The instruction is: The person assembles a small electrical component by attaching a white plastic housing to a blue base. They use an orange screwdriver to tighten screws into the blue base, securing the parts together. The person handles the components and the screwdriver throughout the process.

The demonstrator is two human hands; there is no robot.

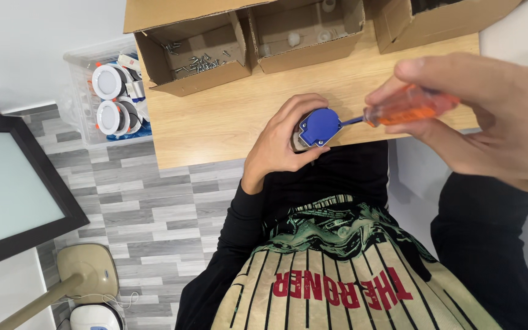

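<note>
A wooden table (215, 122) fills the far middle of the scene, its near edge just above the person's lap. Along its far edge stand three brown cardboard boxes: the left box (194, 55) is open and holds scattered small metal screws (200, 60), the middle box (304, 33) holds a few pale round parts too blurred to make out, and the right box (435, 18) is cut off by the frame's top. Left of the table, on the grey plank floor, a clear plastic bin (87, 104) holds round white lamp fittings (108, 82). A dark-framed panel (13, 189) is cut off at the left edge.

The right hand (490, 119), near and blurred, is clamped around an orange-handled screwdriver (407, 105); its tip meets a blue plug (319, 126). The left hand (285, 140) is wrapped around the plug at the table's near edge, hiding most of its body.
</note>
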